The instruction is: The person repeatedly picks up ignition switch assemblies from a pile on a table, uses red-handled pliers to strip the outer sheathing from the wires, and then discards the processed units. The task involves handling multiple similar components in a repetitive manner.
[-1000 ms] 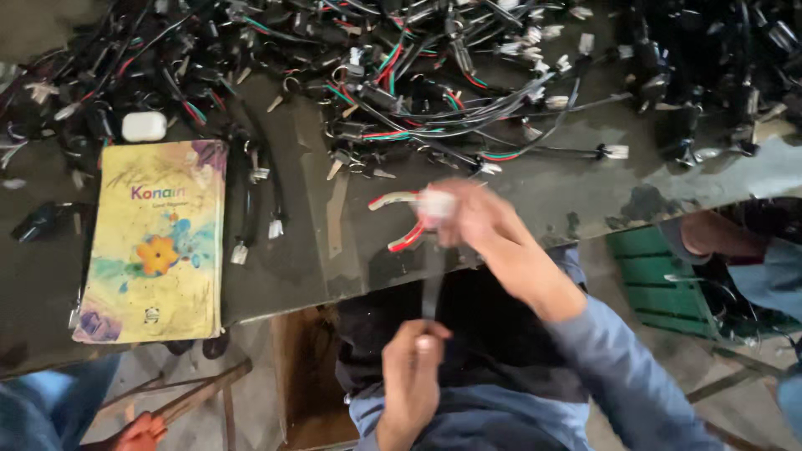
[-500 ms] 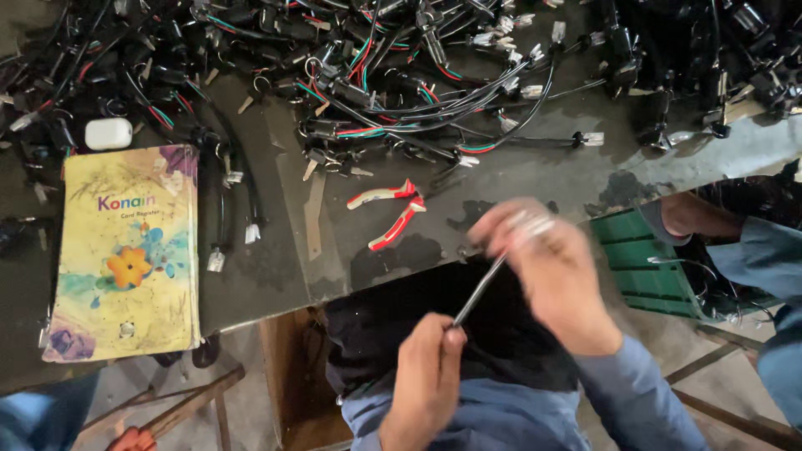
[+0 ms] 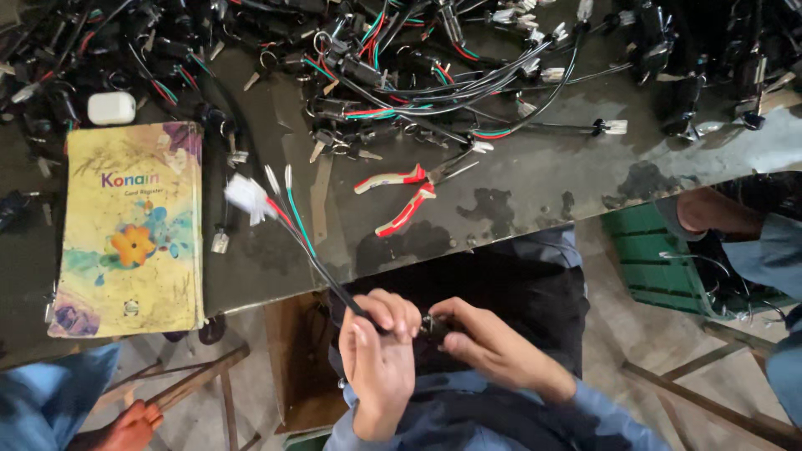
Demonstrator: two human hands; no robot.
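So the yellow notebook (image 3: 129, 221) lies flat on the dark table (image 3: 535, 179), and just right of it the cable's (image 3: 313, 259) white plug (image 3: 248, 198) and loose coloured wires stick up. Further right of the notebook, the left hand (image 3: 378, 355) is curled tight around the black cable. The right hand (image 3: 489, 342) sits touching it, fingers pinched on a small dark part I can't make out. Red-handled pliers (image 3: 405, 194) lie on the table beyond.
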